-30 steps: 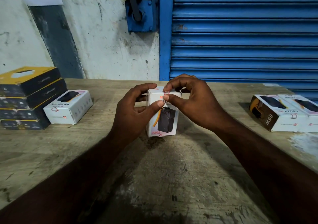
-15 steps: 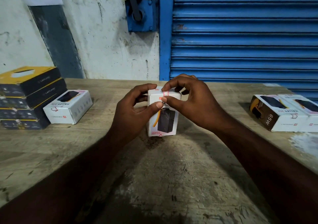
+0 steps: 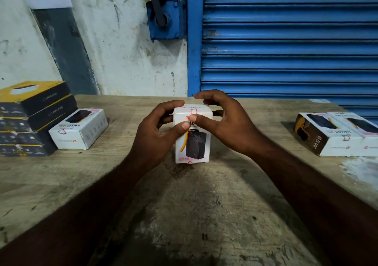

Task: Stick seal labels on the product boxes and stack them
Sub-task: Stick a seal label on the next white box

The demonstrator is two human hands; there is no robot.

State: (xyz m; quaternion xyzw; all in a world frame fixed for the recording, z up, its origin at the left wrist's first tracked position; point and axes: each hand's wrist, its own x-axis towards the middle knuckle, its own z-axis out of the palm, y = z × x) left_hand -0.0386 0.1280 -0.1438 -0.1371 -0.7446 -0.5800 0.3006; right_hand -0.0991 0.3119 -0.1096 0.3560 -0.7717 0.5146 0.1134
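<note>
Head view: left hand (image 3: 155,134) and right hand (image 3: 223,120) hold the upright box (image 3: 194,147), thumbs pressing its seal label (image 3: 193,112) down; stacking with the white box (image 3: 79,130) to their left likely remains.

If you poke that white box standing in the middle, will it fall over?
Probably, if pushed near its top: the white box stands on its small end, taller than wide. It likely feels stiff: cardboard with crisp edges. The rough table probably limits sliding.
</note>
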